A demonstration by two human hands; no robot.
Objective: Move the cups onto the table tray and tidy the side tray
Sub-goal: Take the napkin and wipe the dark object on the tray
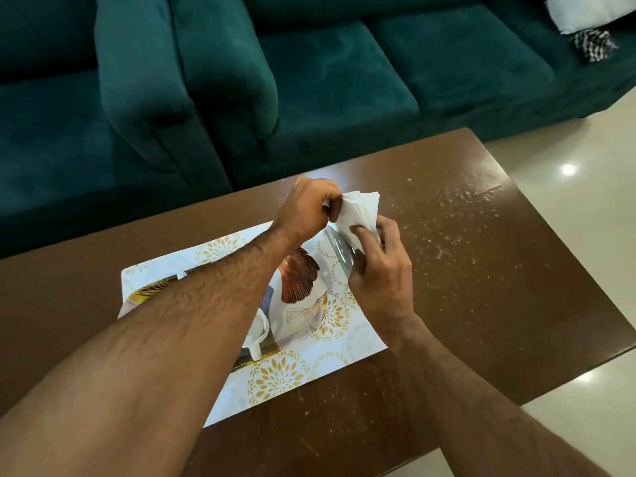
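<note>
Over the far end of the patterned table tray (275, 376), both hands hold a crumpled white tissue (359, 210). My left hand (306, 208) pinches its left edge. My right hand (382, 270) grips its lower right part, with fingers pressed into it. A clear glass-like object (339, 251) shows just under the tissue, beside my right hand; I cannot tell whether the hand holds it. On the tray stands a white cup (258, 333), mostly hidden by my left forearm. A shell-patterned piece (297, 277) lies beside the cup.
The tray rests on a brown wooden table (481, 270) sprinkled with white specks at its right half. Teal sofas (309, 80) stand right behind the table. A white cushion (581, 12) and a checked cloth (593, 44) lie at the far right. Pale tiled floor (585, 166) is to the right.
</note>
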